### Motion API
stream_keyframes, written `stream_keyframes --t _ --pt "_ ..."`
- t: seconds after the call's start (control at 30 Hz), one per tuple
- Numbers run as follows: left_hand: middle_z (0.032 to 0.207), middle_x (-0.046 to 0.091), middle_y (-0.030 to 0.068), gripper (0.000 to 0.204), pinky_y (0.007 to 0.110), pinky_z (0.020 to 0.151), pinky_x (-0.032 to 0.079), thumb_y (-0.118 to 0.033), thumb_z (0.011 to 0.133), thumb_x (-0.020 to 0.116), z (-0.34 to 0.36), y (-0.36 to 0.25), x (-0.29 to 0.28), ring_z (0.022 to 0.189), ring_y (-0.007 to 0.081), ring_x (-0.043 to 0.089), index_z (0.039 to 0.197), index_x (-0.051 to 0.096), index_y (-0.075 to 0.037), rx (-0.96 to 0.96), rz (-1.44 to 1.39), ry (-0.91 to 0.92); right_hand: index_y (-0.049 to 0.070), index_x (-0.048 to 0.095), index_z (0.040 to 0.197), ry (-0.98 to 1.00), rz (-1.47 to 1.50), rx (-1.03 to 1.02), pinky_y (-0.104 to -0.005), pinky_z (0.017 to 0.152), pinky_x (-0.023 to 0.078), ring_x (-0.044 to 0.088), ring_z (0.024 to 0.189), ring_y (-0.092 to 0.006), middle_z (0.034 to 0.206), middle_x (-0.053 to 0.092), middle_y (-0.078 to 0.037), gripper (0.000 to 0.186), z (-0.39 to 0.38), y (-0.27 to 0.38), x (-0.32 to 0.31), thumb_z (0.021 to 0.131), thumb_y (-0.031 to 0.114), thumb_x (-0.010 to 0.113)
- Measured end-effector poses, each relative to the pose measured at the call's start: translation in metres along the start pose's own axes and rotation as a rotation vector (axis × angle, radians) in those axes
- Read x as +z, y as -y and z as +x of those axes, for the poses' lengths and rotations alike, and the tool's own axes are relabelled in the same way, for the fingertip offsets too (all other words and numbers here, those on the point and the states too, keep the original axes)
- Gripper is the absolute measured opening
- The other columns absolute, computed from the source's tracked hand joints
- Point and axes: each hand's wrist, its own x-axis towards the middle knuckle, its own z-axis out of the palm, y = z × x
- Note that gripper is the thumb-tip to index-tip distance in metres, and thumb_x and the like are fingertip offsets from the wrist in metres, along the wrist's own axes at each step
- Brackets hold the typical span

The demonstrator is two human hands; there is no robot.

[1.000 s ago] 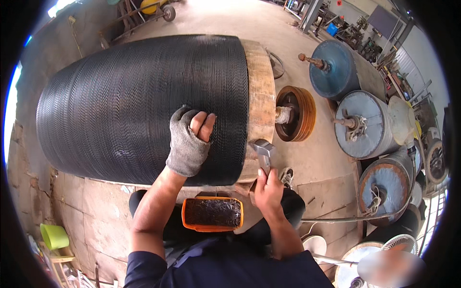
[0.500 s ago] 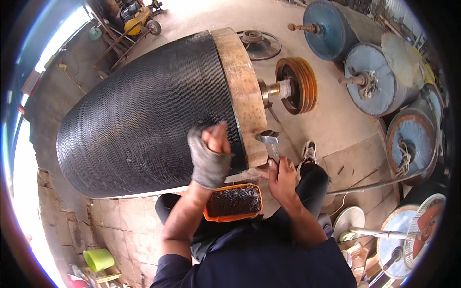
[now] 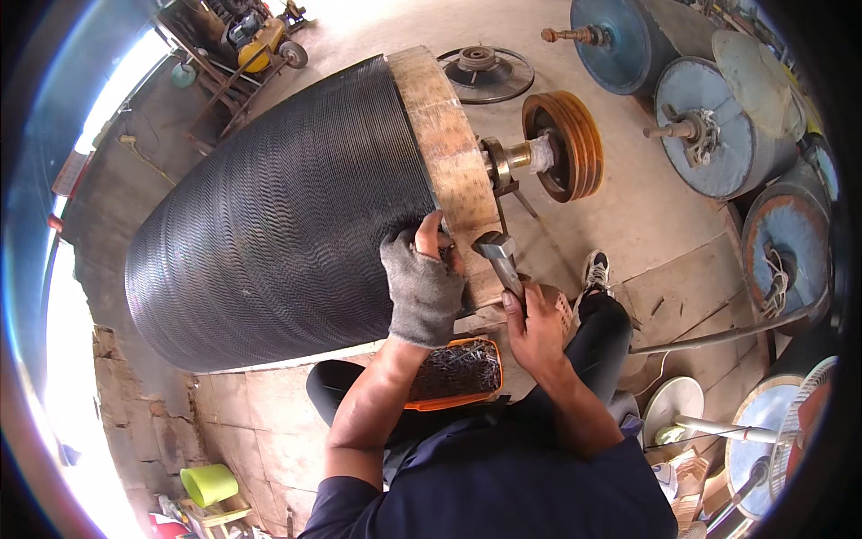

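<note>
At the near end of the big drum, the gloved left hand presses its bare fingertips close together against the last rows of dark spikes, right beside the wooden end ring; whether they pinch a nail there is too small to tell. A second ago this hand lay flat and more spread on the middle of the spiked surface, so it has slid toward the rim, which suggests the work now sits at the drum's edge. The right hand wraps its fingers tight around the handle of a hammer, the steel head hanging just off the left fingertips and close to the wooden ring; earlier the head stood lower and further from the glove, so the two hands have closed in on one spot. The spiked drum lies on its side on a steel shaft that carries a brown grooved pulley beyond the ring. Below the hands, on the person's lap, rests an orange tray of dark nails, unmoved. Around on the concrete floor stand blue-faced drums and a flat wheel, and a green bucket sits near the brick wall at the lower left.
</note>
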Motion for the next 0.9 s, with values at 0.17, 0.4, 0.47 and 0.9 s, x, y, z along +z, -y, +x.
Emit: stream_keyframes --t 0.17,0.4,0.47,0.9 --pt "0.093 0.064 0.0047 0.074 0.047 0.088 0.042 -0.001 0.073 0.071 0.004 -0.002 0.017 0.09 0.0296 0.056 0.143 0.048 -0.004 -0.014 0.023 -0.051 0.001 0.053 0.108 0.02 -0.022 0.009 -0.0551 0.057 0.049 0.065 0.066 -0.0463 0.078 0.066 -0.025 0.02 0.013 0.023 -0.005 0.101 0.016 0.063" --pt "0.098 0.064 0.0073 0.081 0.047 0.091 0.042 -0.003 0.073 0.076 0.004 0.001 0.025 0.094 0.0307 0.056 0.147 0.044 0.0 -0.018 0.028 -0.061 -0.001 0.051 0.106 0.0 -0.091 -0.027 -0.0545 0.056 0.05 0.064 0.061 -0.0461 0.073 0.064 -0.023 0.02 0.02 0.028 -0.007 0.099 0.013 0.063" --pt "0.102 0.065 0.0089 0.082 0.048 0.094 0.042 -0.004 0.074 0.077 0.006 -0.006 0.019 0.097 0.0312 0.057 0.148 0.042 0.0 -0.027 0.057 -0.069 -0.001 0.052 0.11 0.128 -0.221 0.037 -0.0538 0.054 0.05 0.064 0.062 -0.0459 0.074 0.064 -0.022 0.019 0.026 0.033 -0.006 0.099 0.011 0.062" --pt "0.087 0.07 0.0154 0.025 0.05 0.073 0.053 -0.027 0.082 0.072 -0.165 0.006 -0.009 0.085 0.0354 0.07 0.09 0.07 -0.004 0.084 -0.09 0.836 -0.002 0.053 0.112 -0.053 0.1 -0.033 -0.0378 0.051 0.046 0.063 0.058 -0.0225 0.069 0.061 -0.012 0.022 0.007 0.003 0.004 0.109 0.02 0.051"
